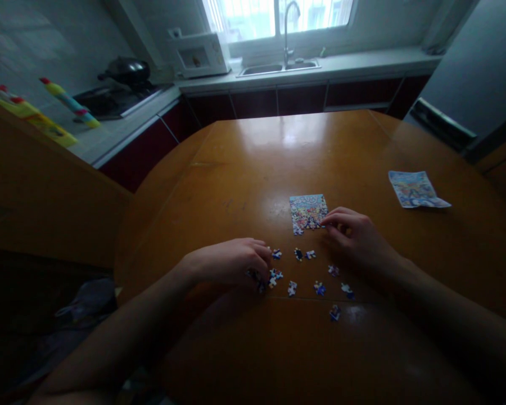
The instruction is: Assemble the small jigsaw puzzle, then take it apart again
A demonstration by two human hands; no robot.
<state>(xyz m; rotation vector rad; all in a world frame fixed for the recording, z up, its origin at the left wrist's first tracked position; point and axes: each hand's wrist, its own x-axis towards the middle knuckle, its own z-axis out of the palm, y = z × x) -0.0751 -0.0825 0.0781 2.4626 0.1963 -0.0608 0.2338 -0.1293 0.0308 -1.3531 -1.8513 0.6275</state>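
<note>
A partly assembled jigsaw puzzle lies on the wooden table, its top and left edges straight and its lower edge uneven. My right hand is at the lower right corner of it, thumb and forefinger closed on a puzzle piece that is mostly hidden. My left hand rests low over loose pieces left of centre, fingers curled downward; what its fingertips hold is hidden. Beside its fingers sits a small cluster of pieces. Several loose pieces lie nearer me, among them a dark piece and a blue one.
A creased picture sheet lies on the right of the table. Beyond the table are a counter with a sink, a microwave, a stove with a dark pot, and cleaner bottles on the left.
</note>
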